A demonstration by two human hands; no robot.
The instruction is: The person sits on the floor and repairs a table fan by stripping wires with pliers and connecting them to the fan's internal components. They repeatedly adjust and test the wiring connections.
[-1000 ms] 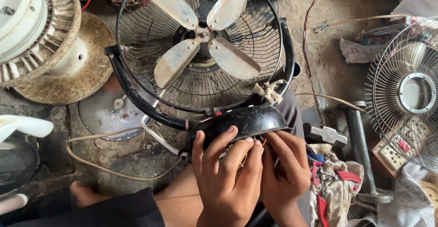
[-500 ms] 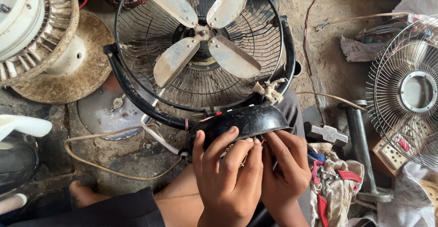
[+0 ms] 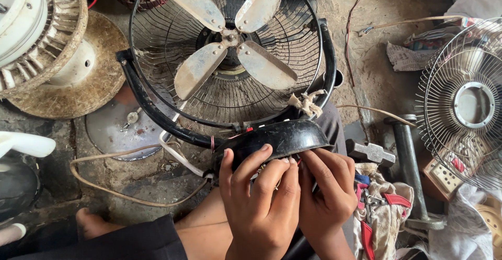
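Nothing had moved much: both hands, left point(image 3: 261, 202) and right point(image 3: 327, 192), still gripped the fan base point(image 3: 272, 140); its wiring stayed unfinished.

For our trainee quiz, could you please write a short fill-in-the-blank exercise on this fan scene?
1. The dusty metal fan inside the round black wire cage has ___ blades.
2. Both the left hand and the right hand touch the fan's glossy black domed ___.
3. The silver wire fan guard lies to the person's ___.

Missing words: four; base; right
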